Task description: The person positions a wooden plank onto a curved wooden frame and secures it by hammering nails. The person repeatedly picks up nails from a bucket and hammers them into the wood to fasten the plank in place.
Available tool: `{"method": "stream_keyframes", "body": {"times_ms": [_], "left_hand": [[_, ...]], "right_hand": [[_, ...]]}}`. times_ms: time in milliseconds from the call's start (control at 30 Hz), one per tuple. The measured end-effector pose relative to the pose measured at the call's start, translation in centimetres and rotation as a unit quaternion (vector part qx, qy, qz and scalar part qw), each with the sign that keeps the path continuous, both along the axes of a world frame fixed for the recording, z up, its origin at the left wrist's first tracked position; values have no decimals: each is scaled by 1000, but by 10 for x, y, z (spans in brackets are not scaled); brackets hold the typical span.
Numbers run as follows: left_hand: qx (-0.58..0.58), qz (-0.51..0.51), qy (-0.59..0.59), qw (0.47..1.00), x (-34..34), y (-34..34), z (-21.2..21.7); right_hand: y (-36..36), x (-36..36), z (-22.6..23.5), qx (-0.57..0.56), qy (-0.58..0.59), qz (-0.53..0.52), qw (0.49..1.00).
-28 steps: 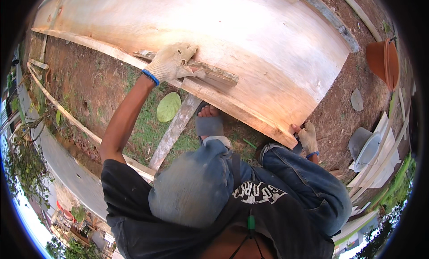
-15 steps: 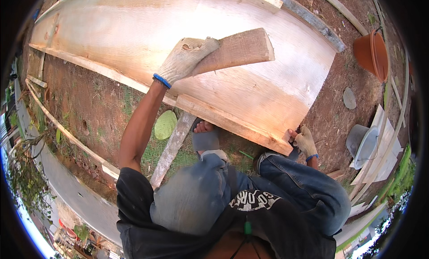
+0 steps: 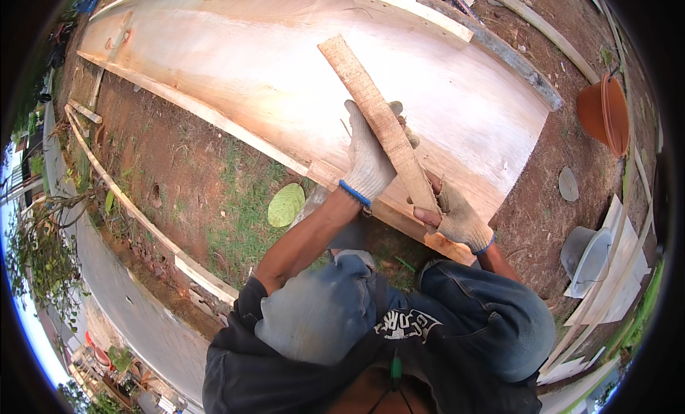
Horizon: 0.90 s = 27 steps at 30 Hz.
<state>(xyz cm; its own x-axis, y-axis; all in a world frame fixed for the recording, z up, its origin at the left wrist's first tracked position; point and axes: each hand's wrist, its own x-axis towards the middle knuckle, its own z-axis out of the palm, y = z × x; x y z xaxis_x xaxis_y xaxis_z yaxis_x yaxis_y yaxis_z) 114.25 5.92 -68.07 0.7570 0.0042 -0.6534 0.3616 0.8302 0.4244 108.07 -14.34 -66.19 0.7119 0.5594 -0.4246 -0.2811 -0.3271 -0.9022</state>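
Note:
A short, thick piece of wood [image 3: 378, 114] is held tilted above a broad plywood sheet [image 3: 250, 71]. My left hand [image 3: 372, 153], in a pale knit glove with a blue cuff, wraps round its middle; the fingertips show past the far side. At its near end, my right hand [image 3: 462, 220] grips it in a worn glove with bare fingertips poking out. Below my hands, a wooden batten [image 3: 451, 248] runs along the sheet's near edge, partly hidden by my arms.
An orange bucket [image 3: 599, 114] and a grey bucket [image 3: 581, 253] stand to the right, with a flat round disc [image 3: 568, 183] between. A grey timber [image 3: 517, 71] lies along the far edge. On the grass is a green oval thing [image 3: 286, 205].
The wood piece has swung from lying sideways to pointing away from me. My right hand has come up from the sheet's corner and taken its near end. My left hand has moved right and nearer.

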Motion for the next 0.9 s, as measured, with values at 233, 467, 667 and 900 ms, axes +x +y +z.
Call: {"method": "stream_keyframes", "body": {"times_ms": [233,467,667,900], "left_hand": [[438,23,-60,897,-87,97,-31],[306,230,86,920,-128,172,-68],[339,179,53,922,-73,152,-97],[375,217,93,896,-59,139,-92]], "right_hand": [[39,17,-12,-37,38,106,993],[77,44,-63,-104,-79,216,968],[103,53,-72,-132,-157,243,948],[119,63,-51,-136,-140,240,951]]}}
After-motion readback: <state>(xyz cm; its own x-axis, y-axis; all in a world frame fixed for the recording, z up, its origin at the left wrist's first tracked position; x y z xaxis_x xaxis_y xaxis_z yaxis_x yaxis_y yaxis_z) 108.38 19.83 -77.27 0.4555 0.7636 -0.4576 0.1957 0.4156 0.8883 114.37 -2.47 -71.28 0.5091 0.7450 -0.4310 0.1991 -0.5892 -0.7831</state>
